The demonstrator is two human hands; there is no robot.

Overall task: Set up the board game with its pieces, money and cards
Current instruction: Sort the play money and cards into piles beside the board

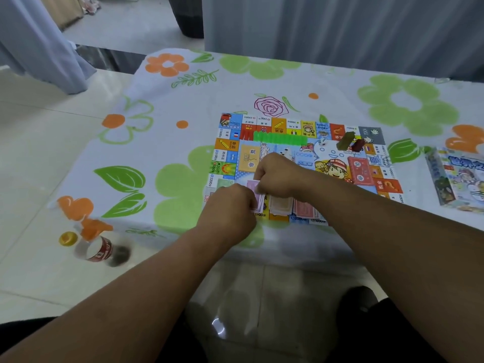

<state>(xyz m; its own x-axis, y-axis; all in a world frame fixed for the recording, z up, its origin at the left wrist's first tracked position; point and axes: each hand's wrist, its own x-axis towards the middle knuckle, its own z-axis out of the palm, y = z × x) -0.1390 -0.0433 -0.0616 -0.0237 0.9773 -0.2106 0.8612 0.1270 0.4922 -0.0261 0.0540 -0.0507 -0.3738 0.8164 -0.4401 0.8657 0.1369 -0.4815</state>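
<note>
A colourful game board [288,134] lies flat on the flowered tablecloth. Both hands work at its near edge. My left hand [230,208] and my right hand [277,176] together grip a stack of purple paper money [253,188]. Beside it on the board lie a beige money pile [280,204] and a pink money pile [303,208]. An orange card deck [248,158] and a red card deck [361,170] sit on the board's middle. Green and dark red playing pieces [349,142], a white die [324,143] and a row of green houses [280,138] lie near the far edge.
The game box [455,176] rests on the table [183,106] at the right. On the floor to the left lie a plastic bottle [102,251] and a yellow cap [68,238]. Curtains hang behind the table.
</note>
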